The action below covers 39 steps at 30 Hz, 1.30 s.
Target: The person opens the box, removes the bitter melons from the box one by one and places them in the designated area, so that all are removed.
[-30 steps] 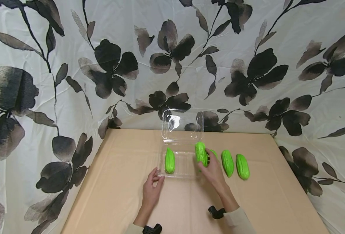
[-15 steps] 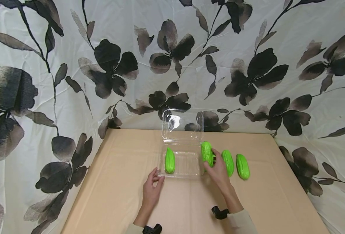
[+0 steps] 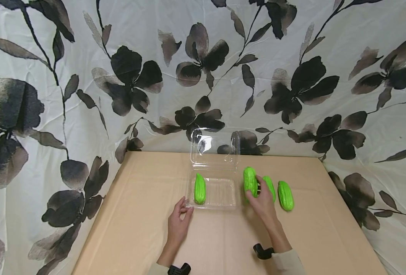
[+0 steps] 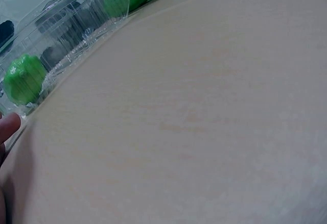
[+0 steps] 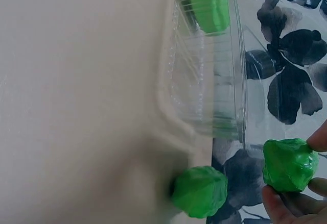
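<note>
My right hand (image 3: 264,201) holds a bright green, ribbed toy cucumber (image 3: 250,181) between thumb and fingers, just right of the clear plastic container (image 3: 223,207). In the right wrist view this held cucumber (image 5: 290,165) is raised, and another cucumber (image 5: 199,192) lies on the table below. One cucumber (image 3: 200,189) lies lengthwise inside the container, at its left side. At the container's front left corner, my left hand (image 3: 179,225) pinches the rim with thumb and fingers; the left wrist view catches only fingertips (image 4: 9,127) there.
The container's hinged lid (image 3: 215,147) stands raised at the back. Right of the held cucumber lie a partly covered cucumber (image 3: 269,187) and another cucumber (image 3: 285,196). A tan table (image 3: 148,183) spreads beneath everything, with a flower-printed cloth (image 3: 237,88) behind.
My right hand has moved right with the cucumber, from over the container's right edge to beside it. A cucumber visible behind that hand earlier is now hidden. My left hand stays still.
</note>
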### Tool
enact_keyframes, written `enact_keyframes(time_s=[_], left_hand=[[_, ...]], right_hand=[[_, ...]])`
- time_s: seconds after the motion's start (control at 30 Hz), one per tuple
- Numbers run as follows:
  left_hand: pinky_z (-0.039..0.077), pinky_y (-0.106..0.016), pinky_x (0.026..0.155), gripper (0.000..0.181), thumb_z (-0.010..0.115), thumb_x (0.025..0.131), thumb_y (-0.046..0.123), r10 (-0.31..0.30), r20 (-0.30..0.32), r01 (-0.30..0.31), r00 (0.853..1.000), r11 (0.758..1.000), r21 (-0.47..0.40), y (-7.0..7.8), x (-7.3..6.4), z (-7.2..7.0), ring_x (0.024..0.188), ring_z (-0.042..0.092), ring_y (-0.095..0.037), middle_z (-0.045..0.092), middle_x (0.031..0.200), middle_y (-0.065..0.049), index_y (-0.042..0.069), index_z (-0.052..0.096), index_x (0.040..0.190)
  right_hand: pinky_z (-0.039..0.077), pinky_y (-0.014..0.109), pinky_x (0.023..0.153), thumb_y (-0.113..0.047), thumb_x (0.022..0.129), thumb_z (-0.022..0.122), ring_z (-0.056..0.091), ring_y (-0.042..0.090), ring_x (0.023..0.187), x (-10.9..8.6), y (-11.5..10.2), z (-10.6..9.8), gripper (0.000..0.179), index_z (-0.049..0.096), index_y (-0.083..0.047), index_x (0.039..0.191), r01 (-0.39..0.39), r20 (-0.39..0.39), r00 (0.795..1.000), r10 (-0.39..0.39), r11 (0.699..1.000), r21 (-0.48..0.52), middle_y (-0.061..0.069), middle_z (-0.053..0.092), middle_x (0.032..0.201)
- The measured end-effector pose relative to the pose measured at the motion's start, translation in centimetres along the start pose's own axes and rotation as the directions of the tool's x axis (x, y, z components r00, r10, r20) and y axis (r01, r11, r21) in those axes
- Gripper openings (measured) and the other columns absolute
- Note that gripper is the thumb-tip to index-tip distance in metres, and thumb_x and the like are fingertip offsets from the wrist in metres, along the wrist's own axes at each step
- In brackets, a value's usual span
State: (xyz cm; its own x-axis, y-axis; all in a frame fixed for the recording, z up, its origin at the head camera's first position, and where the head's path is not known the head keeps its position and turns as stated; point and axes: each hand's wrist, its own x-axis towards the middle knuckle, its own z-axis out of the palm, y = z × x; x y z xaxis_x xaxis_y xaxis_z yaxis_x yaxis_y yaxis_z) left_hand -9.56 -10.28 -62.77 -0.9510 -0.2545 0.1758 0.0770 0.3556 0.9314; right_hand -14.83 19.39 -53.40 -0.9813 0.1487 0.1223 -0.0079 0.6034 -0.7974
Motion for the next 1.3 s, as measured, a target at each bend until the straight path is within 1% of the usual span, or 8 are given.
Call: enact_keyframes(time_s=[0.13,0.27,0.57,0.7,0.8,1.07,1.17,1.3], left_hand=[[0.05,-0.041,0.097,0.053,0.072,0.094,0.03,0.005,-0.001,-0.005,1.0,1.0,-0.002,-0.1,0.0,0.0,0.108,0.069,-0.019,0.071,0.126,0.001,0.013,0.055,0.141],[0.05,-0.038,0.097,0.053,0.071,0.094,0.03,0.01,-0.003,-0.01,1.0,1.0,0.003,-0.1,0.0,0.0,0.106,0.069,-0.018,0.071,0.126,0.001,0.013,0.055,0.141],[0.049,-0.046,0.098,0.054,0.072,0.094,0.03,0.004,-0.005,-0.004,1.0,1.0,-0.01,0.0,-0.1,0.0,0.107,0.069,-0.02,0.071,0.125,0.0,0.014,0.055,0.142],[0.049,-0.046,0.098,0.054,0.072,0.093,0.03,0.002,-0.002,-0.002,1.0,1.0,-0.014,0.1,0.0,-0.1,0.106,0.07,-0.019,0.071,0.125,0.0,0.014,0.055,0.141],[0.05,-0.045,0.097,0.053,0.072,0.093,0.03,0.0,-0.001,0.0,1.0,1.0,-0.01,0.1,0.0,-0.1,0.106,0.07,-0.018,0.071,0.125,0.001,0.015,0.055,0.141],[0.051,-0.042,0.095,0.053,0.072,0.094,0.03,-0.002,-0.005,0.002,1.0,1.0,0.0,0.0,-0.1,-0.1,0.104,0.07,-0.018,0.071,0.127,0.001,0.014,0.055,0.141],[0.05,-0.043,0.096,0.054,0.072,0.093,0.03,-0.002,-0.003,0.002,1.0,1.0,-0.006,0.0,-0.1,-0.1,0.104,0.07,-0.018,0.071,0.127,0.001,0.014,0.055,0.142],[0.049,-0.045,0.098,0.054,0.072,0.093,0.03,0.002,0.0,-0.002,1.0,1.0,-0.015,0.1,0.0,-0.2,0.105,0.07,-0.018,0.071,0.127,0.001,0.014,0.054,0.142]], right_hand=[[0.052,0.047,0.091,-0.014,0.085,0.064,0.061,0.035,0.111,-0.1,0.3,-0.3,0.071,0.038,-0.001,0.149,0.005,-0.017,1.0,-0.005,1.0,0.012,0.021,0.056,0.134],[0.051,0.045,0.09,-0.015,0.085,0.064,0.061,0.033,0.111,0.0,0.6,-0.6,0.07,0.04,-0.001,0.149,-0.004,-0.032,0.999,0.004,1.0,-0.008,0.02,0.057,0.134],[0.051,0.049,0.092,-0.013,0.085,0.064,0.062,0.037,0.113,-0.2,1.0,-1.1,0.07,0.039,0.001,0.149,-0.011,-0.056,0.998,0.01,1.0,-0.016,0.024,0.056,0.137],[0.051,0.046,0.09,-0.013,0.085,0.064,0.063,0.035,0.112,-0.4,1.2,-1.3,0.069,0.041,-0.001,0.148,-0.028,-0.074,0.997,0.025,0.999,-0.033,0.022,0.057,0.137],[0.052,0.044,0.089,-0.014,0.086,0.063,0.063,0.035,0.112,-0.5,1.4,-1.4,0.068,0.04,-0.001,0.149,-0.037,-0.069,0.997,0.034,0.999,-0.035,0.021,0.057,0.138],[0.051,0.04,0.088,-0.012,0.086,0.063,0.062,0.036,0.112,-0.6,1.8,-2.0,0.066,0.04,0.001,0.148,-0.029,-0.095,0.995,0.026,0.999,-0.025,0.023,0.058,0.135],[0.051,0.035,0.086,-0.012,0.086,0.063,0.063,0.036,0.112,-0.6,2.0,-2.3,0.066,0.04,0.0,0.148,-0.032,-0.11,0.994,0.028,0.999,-0.031,0.023,0.059,0.133],[0.05,0.029,0.085,-0.014,0.088,0.062,0.063,0.036,0.113,-0.7,2.4,-2.7,0.066,0.04,-0.001,0.149,-0.056,-0.118,0.992,0.051,0.998,-0.042,0.022,0.058,0.133]])
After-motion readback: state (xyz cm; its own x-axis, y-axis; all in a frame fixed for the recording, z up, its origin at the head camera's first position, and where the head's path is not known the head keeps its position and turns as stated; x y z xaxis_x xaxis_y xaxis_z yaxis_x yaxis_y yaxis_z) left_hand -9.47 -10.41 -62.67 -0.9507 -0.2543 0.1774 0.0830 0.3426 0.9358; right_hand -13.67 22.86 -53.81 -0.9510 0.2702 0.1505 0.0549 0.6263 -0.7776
